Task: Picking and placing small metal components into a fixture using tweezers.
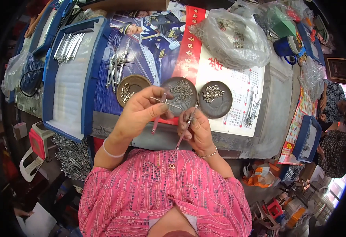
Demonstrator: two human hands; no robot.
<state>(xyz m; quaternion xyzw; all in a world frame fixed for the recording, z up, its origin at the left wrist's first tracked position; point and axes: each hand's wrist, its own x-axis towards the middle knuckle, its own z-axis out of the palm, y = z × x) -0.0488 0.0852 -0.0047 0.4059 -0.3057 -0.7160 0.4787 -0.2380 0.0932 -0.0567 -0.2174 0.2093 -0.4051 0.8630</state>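
Over the table's near edge my left hand (pixel 139 113) pinches slim metal pieces between thumb and fingers. A thin pin-like rod (pixel 175 106) lies crosswise there, and a shiny tube-like metal rod (pixel 154 127) points down below the fingers. Close by on the right, my right hand (pixel 199 132) is closed round another slender metal rod (pixel 181 137), slanted with its lower end toward my shirt. Just beyond my hands stand three round dishes: a brown dish (pixel 141 80) with small metal bits, a grey dish (pixel 167 83) of tiny grey pieces, and a dark dish (pixel 219 112) of small silvery cylinders.
Loose metal rods (pixel 115 71) lie beyond the brown dish, others (pixel 253 108) at right. A blue tray (pixel 87 91) holds a row of rods. A clear plastic bag (pixel 256 43) and a blue mug (pixel 286 46) stand at far right. Bundled rods (pixel 71 156) sit below the table's left.
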